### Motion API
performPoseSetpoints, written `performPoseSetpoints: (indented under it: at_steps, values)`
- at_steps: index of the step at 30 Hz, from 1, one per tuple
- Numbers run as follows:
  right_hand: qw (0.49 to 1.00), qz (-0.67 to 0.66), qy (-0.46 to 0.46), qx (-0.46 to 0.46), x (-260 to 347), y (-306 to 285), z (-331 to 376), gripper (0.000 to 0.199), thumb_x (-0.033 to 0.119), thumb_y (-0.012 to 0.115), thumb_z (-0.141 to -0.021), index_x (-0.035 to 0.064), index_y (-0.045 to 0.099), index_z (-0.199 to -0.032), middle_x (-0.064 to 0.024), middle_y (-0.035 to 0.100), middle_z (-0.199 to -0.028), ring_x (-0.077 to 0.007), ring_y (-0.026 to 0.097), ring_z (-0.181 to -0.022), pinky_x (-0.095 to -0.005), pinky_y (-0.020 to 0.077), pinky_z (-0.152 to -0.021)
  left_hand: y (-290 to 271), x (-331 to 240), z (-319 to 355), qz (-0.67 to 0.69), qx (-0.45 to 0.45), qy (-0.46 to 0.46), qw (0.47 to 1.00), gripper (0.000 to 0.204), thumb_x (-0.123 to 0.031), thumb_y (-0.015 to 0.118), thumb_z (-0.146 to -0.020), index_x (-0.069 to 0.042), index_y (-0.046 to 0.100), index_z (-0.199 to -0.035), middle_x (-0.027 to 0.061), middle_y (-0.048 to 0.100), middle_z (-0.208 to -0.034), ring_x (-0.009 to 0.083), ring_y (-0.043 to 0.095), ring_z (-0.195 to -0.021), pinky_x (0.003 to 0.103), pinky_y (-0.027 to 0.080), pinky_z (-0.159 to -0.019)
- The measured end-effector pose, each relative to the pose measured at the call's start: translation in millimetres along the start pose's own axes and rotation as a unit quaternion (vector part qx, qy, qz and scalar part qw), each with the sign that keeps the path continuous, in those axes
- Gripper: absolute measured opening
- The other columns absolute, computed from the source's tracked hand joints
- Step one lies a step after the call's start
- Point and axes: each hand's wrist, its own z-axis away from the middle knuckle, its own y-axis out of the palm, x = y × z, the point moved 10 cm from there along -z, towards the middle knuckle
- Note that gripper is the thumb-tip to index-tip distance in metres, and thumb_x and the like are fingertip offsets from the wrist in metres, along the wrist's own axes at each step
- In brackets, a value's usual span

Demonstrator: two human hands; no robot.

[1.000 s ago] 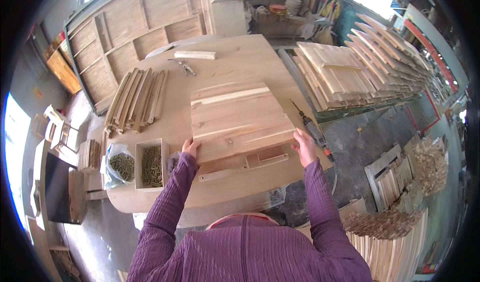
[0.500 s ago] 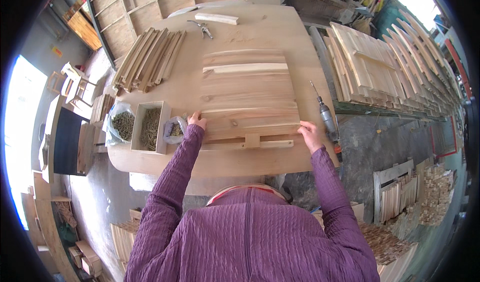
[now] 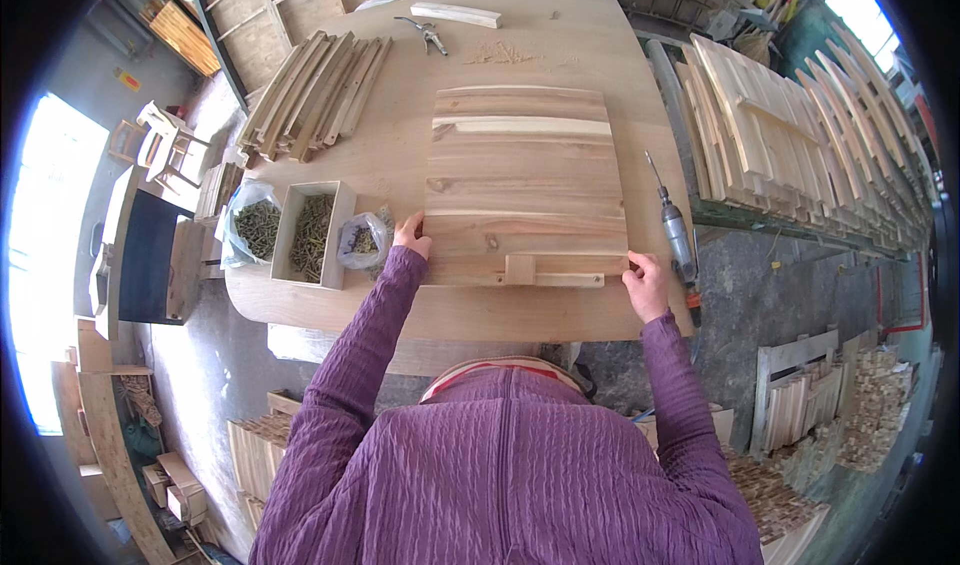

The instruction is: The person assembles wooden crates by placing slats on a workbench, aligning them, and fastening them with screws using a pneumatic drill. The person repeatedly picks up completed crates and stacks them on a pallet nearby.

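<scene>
A square panel of joined wooden boards [image 3: 520,180] lies on a large pale tabletop [image 3: 480,317]. My left hand [image 3: 412,237] is closed at the panel's left edge, near its front corner. At the right front corner, my right hand [image 3: 646,285] pinches the edge between thumb and fingers. Along the front edge, between my hands, are a small wooden block [image 3: 519,270] and a thin wooden strip [image 3: 570,280]. Just right of the panel lies a grey power driver with a long bit [image 3: 677,235]. Beside my left hand sits a small plastic bag of fasteners [image 3: 364,240].
Left on the tabletop are an open box of screws [image 3: 312,235], a larger bag of screws [image 3: 257,227] and stacked wooden rails [image 3: 315,95]. An air blow gun [image 3: 428,35] and a loose wood piece [image 3: 455,15] lie at the far side. Panels [image 3: 760,125] stand in a row at right.
My view has shifted, moving the whole scene slightly right and up in the picture. The panel's front edge now sits squarer and nearer me. Both hands remain at its edges.
</scene>
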Motion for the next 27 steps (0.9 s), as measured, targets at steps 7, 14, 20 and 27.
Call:
performPoseSetpoints:
  at_steps: [7,14,20,27]
  values:
    - [0.995,0.077,-0.064,-0.014,12,-2,2,0.033,0.005,0.058,-0.067,-0.0030,0.059,-0.098,-0.0120,0.054,-0.091,-0.0179,0.053,-0.064,-0.0279,0.0454,-0.061,-1,-54,26,-0.219,-0.009,0.033,0.975,0.058,-0.027,0.061,-0.071,-0.001,0.045,-0.120,0.0227,0.043,-0.113,0.0380,0.042,-0.109,0.040,0.038,-0.092]
    - [0.717,-0.620,0.318,-0.026,-39,11,30,0.044,0.025,0.055,-0.083,-0.0031,0.050,-0.116,-0.0102,0.058,-0.096,-0.0159,0.055,-0.070,-0.0267,0.0473,-0.063,-30,-56,31,-0.061,-0.017,0.063,0.996,0.055,-0.024,0.064,-0.073,-0.003,0.047,-0.120,0.0199,0.044,-0.113,0.0263,0.059,-0.082,0.032,0.049,-0.071]
    - [0.366,-0.888,0.278,-0.025,-74,-16,57,0.081,0.062,0.041,-0.081,-0.0051,0.038,-0.126,-0.0183,0.056,-0.108,-0.0214,0.060,-0.083,-0.0317,0.0499,-0.066,-120,-72,-17,-0.050,-0.133,0.073,0.987,0.018,-0.018,0.059,-0.076,-0.003,0.064,-0.085,0.0125,0.064,-0.074,0.0203,0.063,-0.069,0.030,0.050,-0.064]
    - [0.393,-0.838,0.377,-0.036,-108,-15,68,0.075,0.062,0.038,-0.079,0.0016,0.046,-0.122,-0.0127,0.058,-0.111,-0.0184,0.061,-0.084,-0.0305,0.0509,-0.067,-230,-46,-104,-0.204,-0.267,0.045,0.941,0.020,-0.024,0.056,-0.076,-0.008,0.065,-0.083,0.0118,0.063,-0.086,0.0267,0.059,-0.080,0.036,0.046,-0.076]
